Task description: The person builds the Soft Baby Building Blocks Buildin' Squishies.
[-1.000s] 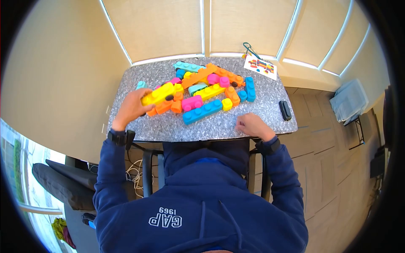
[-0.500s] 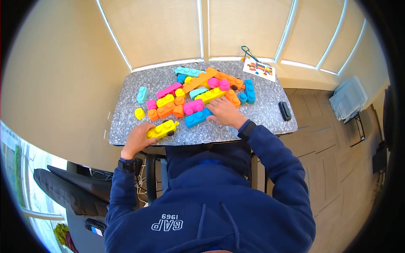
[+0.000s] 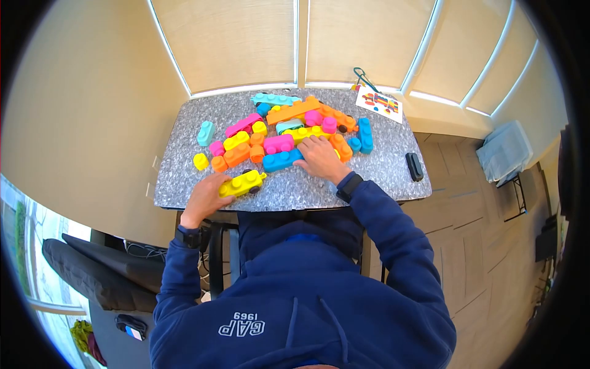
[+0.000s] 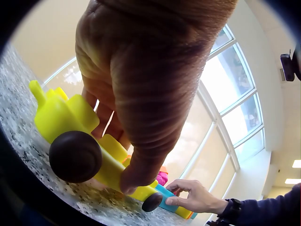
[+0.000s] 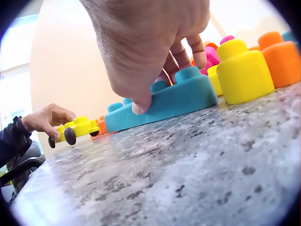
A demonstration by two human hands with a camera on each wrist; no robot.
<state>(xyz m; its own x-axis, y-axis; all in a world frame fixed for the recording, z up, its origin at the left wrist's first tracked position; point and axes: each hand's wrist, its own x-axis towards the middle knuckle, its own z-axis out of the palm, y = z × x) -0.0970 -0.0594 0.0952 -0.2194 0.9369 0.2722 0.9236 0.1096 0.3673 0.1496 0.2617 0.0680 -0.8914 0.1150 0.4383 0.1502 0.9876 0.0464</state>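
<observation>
A yellow building block with dark wheels [image 3: 241, 182] is close over the table's front left part. My left hand [image 3: 206, 197] grips its left end, with the thumb along the near side. In the left wrist view its studs, a hook at one end and dark wheels [image 4: 75, 156] show. My right hand [image 3: 322, 161] pinches a long blue block [image 3: 279, 162], lying on the tabletop right of the yellow one. In the right wrist view the thumb presses the blue block's near side and the fingers reach over its studs; the fingertips are partly hidden.
Behind my hands lies a pile of blocks, among them a long orange block [image 3: 295, 112] and a pink block [image 3: 278, 143]. A turquoise block [image 3: 206, 133] lies at the left. A picture card [image 3: 379, 103] is at the back right; a black case [image 3: 415, 166] near the right edge.
My left hand has brought the yellow wheeled block from over the pile's left side to the front of the table. My right hand has moved from the front edge onto the blue block.
</observation>
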